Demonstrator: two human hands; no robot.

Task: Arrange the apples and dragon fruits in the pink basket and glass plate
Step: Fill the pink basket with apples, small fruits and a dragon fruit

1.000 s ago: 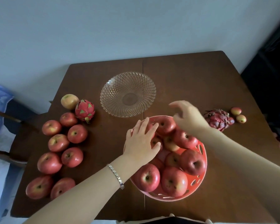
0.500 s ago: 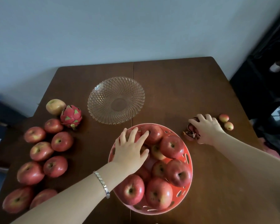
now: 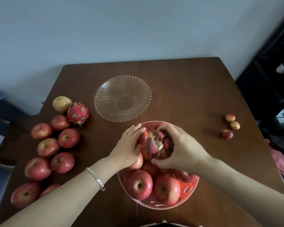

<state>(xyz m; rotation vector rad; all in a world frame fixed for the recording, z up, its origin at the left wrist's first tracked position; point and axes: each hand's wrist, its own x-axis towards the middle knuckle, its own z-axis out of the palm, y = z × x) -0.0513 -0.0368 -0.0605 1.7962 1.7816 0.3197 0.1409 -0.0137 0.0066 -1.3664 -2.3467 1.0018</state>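
While you are lowering the darker dragon fruit (image 3: pixel 152 145) onto the apples heaped in the pink basket (image 3: pixel 191 187), your right hand (image 3: pixel 179 148) is gripping it with curled fingers and your left hand (image 3: pixel 129 146) is lying open against the pile. Remaining work appears to be substantial: the glass plate (image 3: pixel 105 89) is standing bare, and the second dragon fruit (image 3: pixel 77 113) and loose apples (image 3: pixel 62 162) are waiting on the table (image 3: pixel 187 89) at your left.
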